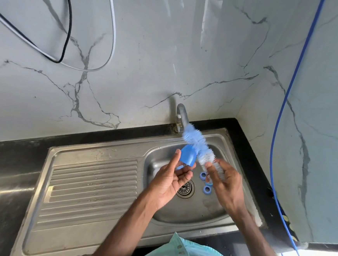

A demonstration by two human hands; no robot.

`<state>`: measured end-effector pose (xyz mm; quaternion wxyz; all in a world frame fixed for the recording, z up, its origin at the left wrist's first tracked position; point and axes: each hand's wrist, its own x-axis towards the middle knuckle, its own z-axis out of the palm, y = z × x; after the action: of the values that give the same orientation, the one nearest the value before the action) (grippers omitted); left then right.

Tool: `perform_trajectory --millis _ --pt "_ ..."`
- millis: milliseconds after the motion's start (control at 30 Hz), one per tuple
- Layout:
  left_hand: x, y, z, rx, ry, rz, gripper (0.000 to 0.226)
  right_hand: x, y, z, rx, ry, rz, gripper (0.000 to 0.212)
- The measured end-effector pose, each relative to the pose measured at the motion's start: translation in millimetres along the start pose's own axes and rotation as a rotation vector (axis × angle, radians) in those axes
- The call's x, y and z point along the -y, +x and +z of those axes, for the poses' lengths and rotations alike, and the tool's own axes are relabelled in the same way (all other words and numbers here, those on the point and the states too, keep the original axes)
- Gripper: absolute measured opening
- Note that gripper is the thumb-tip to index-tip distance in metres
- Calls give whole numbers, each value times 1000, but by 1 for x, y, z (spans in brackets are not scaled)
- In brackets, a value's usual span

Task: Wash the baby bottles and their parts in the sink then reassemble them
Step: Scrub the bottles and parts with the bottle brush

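Cap (188, 156), blue, was pinched by the left hand (167, 185) between thumb and fingertips, over the sink's (91, 182) basin near its back edge. Right hand (225, 185) gripped the brush (197, 145) low on its bristles, fingers curled round it, with the bristle head beside the cap, just under the tap (182, 114). At least 2 rings (207, 190) lay on the basin floor, just right of the drain (185, 188).
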<state>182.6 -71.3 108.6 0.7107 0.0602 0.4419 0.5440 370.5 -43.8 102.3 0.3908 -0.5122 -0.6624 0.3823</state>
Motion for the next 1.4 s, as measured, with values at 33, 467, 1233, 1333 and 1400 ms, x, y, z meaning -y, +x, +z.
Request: perform_trajectory --millis 33,467,1233,1333,1400 --pt "1 0 -2 7 -16 5 51 2 -3 1 58 -4 -35 16" --pt "-8 -4 -6 151 317 144 44 0 -1 2 49 -33 -77 14" --pt "0 0 -11 77 -36 18 39 1 -11 6 157 -85 -111 24" --pt "-4 2 -11 68 -31 -12 39 -3 -5 4 94 -80 -46 25" --pt "-5 1 -9 73 -1 -43 44 -4 -2 4 48 -69 -15 26"
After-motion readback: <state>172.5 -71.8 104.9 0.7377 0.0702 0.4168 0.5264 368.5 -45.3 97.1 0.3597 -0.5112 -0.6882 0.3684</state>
